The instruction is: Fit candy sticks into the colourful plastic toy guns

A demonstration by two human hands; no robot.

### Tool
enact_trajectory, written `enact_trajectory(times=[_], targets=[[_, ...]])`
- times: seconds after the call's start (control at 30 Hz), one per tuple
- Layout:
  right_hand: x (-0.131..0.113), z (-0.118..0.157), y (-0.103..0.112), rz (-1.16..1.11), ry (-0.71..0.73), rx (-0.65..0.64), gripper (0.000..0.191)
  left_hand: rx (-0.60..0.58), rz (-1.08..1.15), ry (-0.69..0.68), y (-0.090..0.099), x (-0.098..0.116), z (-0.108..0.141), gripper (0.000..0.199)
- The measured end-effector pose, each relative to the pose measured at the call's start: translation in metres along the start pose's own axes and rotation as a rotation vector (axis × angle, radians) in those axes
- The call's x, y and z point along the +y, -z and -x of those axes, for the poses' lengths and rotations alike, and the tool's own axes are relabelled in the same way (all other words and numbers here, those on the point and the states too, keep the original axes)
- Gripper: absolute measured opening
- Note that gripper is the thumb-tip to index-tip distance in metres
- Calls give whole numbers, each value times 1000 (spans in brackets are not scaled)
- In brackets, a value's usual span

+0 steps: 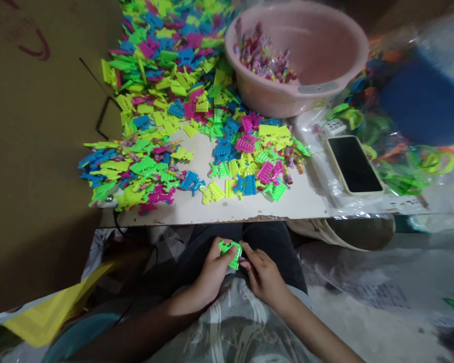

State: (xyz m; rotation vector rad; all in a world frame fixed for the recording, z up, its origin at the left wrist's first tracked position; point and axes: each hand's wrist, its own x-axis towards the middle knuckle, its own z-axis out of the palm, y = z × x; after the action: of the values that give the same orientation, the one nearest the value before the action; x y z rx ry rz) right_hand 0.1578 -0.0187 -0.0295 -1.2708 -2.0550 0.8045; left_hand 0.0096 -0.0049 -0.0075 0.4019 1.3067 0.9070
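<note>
Cluttered white table (189, 213) stands before the hands (239, 263).

Loose pieces (166, 80) in neon yellow, lime green, hot pink, blue; held piece (233, 254) bright green. Basin (325, 45) pale pink, contents (265, 58) mixed pink, red, yellow; phone (354, 164) black-screened with cream edge. Shirt (238, 312) grey with pale line pattern, trousers (274, 252) dark.

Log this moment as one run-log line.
left hand: grips green plastic piece | right hand: small patterned item at its edge | table: coloured pieces, phone, pink basin
</note>
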Motion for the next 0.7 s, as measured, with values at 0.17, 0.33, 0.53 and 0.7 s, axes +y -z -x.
enact_trajectory(times=[0.17, 0.33, 0.53, 0.7], targets=[[0, -5, -1, 20, -3, 1, 35, 22, 53, 50, -1, 1, -1, 39], [-12, -20, 16, -18, -38, 12, 37, -21, -38, -17, -2, 21, 3, 35], [21, -73, 90, 308, -108, 407, 28, 327, -548, -873, 27, 116, -21, 21], [74, -108, 124, 588, -125, 287, 32, 782, -1071, -1338, 68, 193, -52, 25]])
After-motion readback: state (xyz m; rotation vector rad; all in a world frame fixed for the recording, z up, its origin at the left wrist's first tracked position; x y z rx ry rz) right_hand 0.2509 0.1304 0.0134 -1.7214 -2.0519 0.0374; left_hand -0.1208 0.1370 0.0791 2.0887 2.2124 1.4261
